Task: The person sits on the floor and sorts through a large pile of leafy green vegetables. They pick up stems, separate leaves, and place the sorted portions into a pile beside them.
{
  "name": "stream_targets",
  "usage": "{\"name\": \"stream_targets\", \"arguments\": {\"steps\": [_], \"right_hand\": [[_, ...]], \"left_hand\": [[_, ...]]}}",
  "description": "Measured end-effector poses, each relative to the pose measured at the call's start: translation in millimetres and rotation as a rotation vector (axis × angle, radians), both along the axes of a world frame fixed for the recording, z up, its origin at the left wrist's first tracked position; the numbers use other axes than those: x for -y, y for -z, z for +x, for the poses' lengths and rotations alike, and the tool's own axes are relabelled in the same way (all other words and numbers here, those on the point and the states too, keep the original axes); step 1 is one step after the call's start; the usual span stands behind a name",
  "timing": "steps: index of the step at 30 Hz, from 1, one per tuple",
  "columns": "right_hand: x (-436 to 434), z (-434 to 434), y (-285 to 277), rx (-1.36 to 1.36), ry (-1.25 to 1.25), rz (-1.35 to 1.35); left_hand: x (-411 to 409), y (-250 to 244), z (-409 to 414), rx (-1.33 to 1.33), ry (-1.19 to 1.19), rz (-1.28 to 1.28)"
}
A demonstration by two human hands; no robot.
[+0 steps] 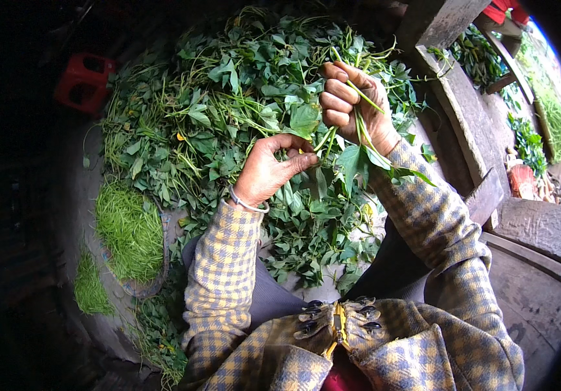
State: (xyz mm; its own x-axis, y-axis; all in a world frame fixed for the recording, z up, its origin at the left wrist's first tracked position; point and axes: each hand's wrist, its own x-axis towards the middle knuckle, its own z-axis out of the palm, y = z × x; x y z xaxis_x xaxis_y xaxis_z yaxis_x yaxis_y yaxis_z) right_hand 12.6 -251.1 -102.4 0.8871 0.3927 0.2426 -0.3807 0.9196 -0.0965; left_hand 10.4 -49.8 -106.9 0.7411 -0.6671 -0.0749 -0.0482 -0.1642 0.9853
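Observation:
My right hand (353, 100) is curled around several green leafy stems (362, 129), whose leaves hang down by the wrist. Thumb and forefinger of my left hand (283, 163) pinch a thin green stalk (326, 141) just below the right fist. A broad green leaf (305, 120) stands above the left fingertips. Beneath and beyond both hands spreads a large heap of leafy green vines (202, 112), with a few yellowed leaves in it. More of these leaves lie on the floor between my knees.
A round, shallow basket (165, 244) with finely cut green strips (131, 234) stands at the left, beside a smaller pile of strips (90, 286). A red plastic stool (85, 83) is at upper left. Wooden boards (461, 117) line the right, with more greens (527, 141) beyond.

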Motion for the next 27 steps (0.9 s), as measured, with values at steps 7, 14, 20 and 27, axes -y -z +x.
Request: {"name": "stream_targets", "arguments": {"steps": [7,14,20,27], "right_hand": [[6,1,2,-0.009,0.000,0.028],[5,1,4,-0.014,0.010,0.004],[4,2,5,-0.030,0.026,-0.012],[3,3,4,-0.016,0.034,-0.014]], "left_hand": [[6,9,-2,-0.137,-0.095,-0.177],[7,5,-5,-0.138,-0.066,-0.148],[7,2,-7,-0.141,-0.028,-0.119],[2,3,-5,-0.143,0.041,-0.113]]}}
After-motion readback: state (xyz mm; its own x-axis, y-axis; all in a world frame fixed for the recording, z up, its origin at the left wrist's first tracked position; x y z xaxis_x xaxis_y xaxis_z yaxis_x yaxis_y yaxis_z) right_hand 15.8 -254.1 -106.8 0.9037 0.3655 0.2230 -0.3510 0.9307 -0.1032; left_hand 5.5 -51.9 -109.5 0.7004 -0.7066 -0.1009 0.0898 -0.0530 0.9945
